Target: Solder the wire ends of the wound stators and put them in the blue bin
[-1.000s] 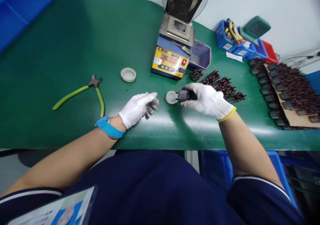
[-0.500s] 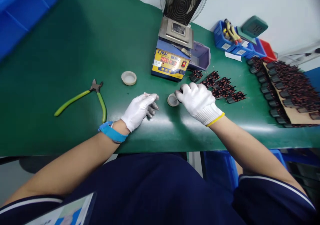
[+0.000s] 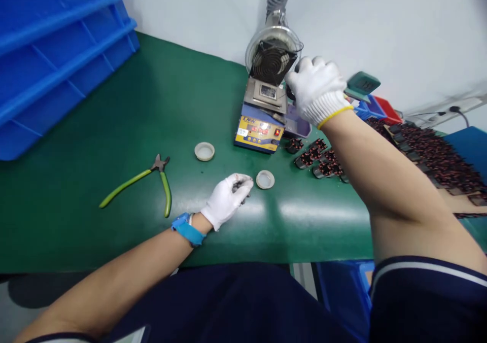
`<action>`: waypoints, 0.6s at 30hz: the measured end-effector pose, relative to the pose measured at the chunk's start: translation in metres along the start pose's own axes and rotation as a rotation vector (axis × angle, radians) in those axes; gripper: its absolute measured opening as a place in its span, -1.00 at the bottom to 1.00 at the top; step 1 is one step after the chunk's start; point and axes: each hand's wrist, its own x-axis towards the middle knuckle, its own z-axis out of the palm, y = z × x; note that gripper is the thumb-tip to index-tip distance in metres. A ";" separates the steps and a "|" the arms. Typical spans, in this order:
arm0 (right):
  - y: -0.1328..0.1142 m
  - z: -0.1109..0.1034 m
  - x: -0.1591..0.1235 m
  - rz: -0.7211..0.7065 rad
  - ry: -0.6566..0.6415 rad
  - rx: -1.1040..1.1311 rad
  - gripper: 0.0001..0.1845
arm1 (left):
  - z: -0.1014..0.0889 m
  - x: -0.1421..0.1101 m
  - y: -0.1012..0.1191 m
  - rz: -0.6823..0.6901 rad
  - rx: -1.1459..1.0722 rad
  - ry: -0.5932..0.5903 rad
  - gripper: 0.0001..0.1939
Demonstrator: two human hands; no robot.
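Observation:
My right hand [image 3: 315, 92] is raised above the solder pot [image 3: 259, 130], in front of the small fan [image 3: 271, 63]. Its gloved fingers are closed, and a dark coil part barely shows under them at the left. My left hand [image 3: 227, 200] rests on the green mat [image 3: 95, 145] with its fingers curled together and nothing visible in them. A small white cap [image 3: 265, 179] lies just right of its fingertips. Several wound coils [image 3: 317, 161] lie in a row right of the pot, partly under my right forearm.
Green-handled cutters [image 3: 152, 176] lie left of my left hand. A second white cap [image 3: 204, 151] sits farther back. Blue crates [image 3: 57, 54] stand at the far left. A cardboard sheet loaded with coils [image 3: 437, 155] and small blue bins [image 3: 371, 108] are at the right.
My right hand rose from the white cap on the mat to above the solder pot. The view tilted up. My left hand stayed where it was.

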 end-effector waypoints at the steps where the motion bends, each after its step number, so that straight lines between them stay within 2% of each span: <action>1: -0.003 0.005 0.018 -0.007 0.005 0.000 -0.39 | -0.001 0.001 -0.001 0.000 0.005 -0.008 -0.54; 3: -0.011 0.015 0.045 -0.038 -0.005 -0.014 -0.37 | -0.003 0.002 -0.002 -0.002 0.004 -0.009 -0.55; 5: -0.020 0.026 0.061 -0.092 -0.006 -0.022 -0.43 | -0.004 0.003 -0.001 -0.002 -0.007 -0.011 -0.55; 9: -0.029 0.038 0.069 -0.183 -0.027 -0.100 -0.52 | -0.006 0.003 -0.001 0.007 -0.011 -0.040 -0.55; 12: -0.019 0.030 0.069 -0.178 -0.033 -0.129 -0.42 | -0.006 0.002 -0.001 0.010 0.003 -0.055 -0.55; 15: 0.002 0.015 0.069 -0.189 -0.055 -0.048 -0.33 | -0.006 0.002 -0.003 0.011 0.009 -0.067 -0.55; 18: 0.015 0.007 0.070 -0.088 -0.062 0.062 -0.21 | -0.006 0.003 -0.004 0.004 0.007 -0.072 -0.55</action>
